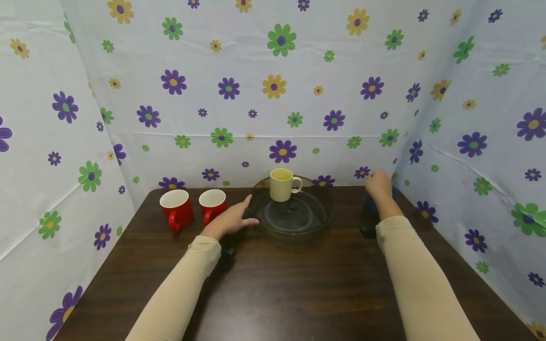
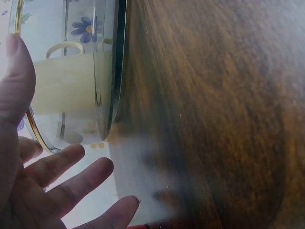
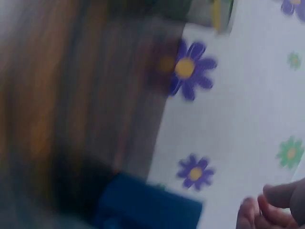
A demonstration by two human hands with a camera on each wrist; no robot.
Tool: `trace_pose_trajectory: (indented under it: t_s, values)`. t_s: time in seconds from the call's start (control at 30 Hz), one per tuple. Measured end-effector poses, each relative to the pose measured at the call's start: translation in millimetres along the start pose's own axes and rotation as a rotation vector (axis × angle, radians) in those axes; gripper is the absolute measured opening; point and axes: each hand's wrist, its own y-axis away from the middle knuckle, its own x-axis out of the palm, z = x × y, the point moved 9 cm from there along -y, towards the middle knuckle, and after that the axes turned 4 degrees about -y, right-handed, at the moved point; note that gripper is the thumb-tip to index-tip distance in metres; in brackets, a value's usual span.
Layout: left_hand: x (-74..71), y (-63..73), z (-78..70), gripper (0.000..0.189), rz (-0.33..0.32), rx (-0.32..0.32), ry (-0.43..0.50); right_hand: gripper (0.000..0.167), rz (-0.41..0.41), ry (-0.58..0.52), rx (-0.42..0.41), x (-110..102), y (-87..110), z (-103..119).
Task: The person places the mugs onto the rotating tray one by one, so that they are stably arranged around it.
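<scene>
A clear glass bowl [image 1: 292, 233] with a gold rim stands near the back of the table, and a pale yellow mug [image 1: 281, 187] is upright inside it. My left hand [image 1: 230, 219] is at the bowl's left side, thumb and fingers spread; whether it touches the rim I cannot tell. In the left wrist view the yellow mug [image 2: 66, 86] shows through the glass. At the back right my right hand [image 1: 378, 185] is above a blue mug [image 1: 370, 204], largely hidden by hand and wrist. The right wrist view shows curled fingers [image 3: 248, 212] apart from the blue mug [image 3: 150, 205], holding nothing visible.
Two red mugs with white insides stand at the back left: one farther left [image 1: 181, 208], the other [image 1: 214, 202] just beyond my left wrist. Flowered white cloth [image 1: 251, 71] walls the dark wooden table [image 1: 294, 284] at the back and both sides.
</scene>
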Motion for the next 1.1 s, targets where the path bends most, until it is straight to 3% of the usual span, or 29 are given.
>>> trace_pose_trajectory:
  t_s: [0.17, 0.33, 0.73, 1.1]
  values:
    - [-0.3, 0.6, -0.4, 0.101, 0.001, -0.003, -0.006, 0.044, -0.025, 0.016, 0.18, -8, 4.6, -50]
    - [-1.2, 1.3, -1.9, 0.101, -0.006, 0.002, 0.0, 0.059, -0.005, 0.022, 0.263, -6, 12.1, -77]
    - [1.9, 5.1, -2.6, 0.101, -0.006, -0.004, 0.017, 0.059, 0.126, 0.124, 0.268, 5, 24.5, -101]
    - [4.3, 1.1, 0.5, 0.102, -0.008, -0.002, 0.012, 0.057, 0.047, 0.03, 0.27, 0, 27.8, -106]
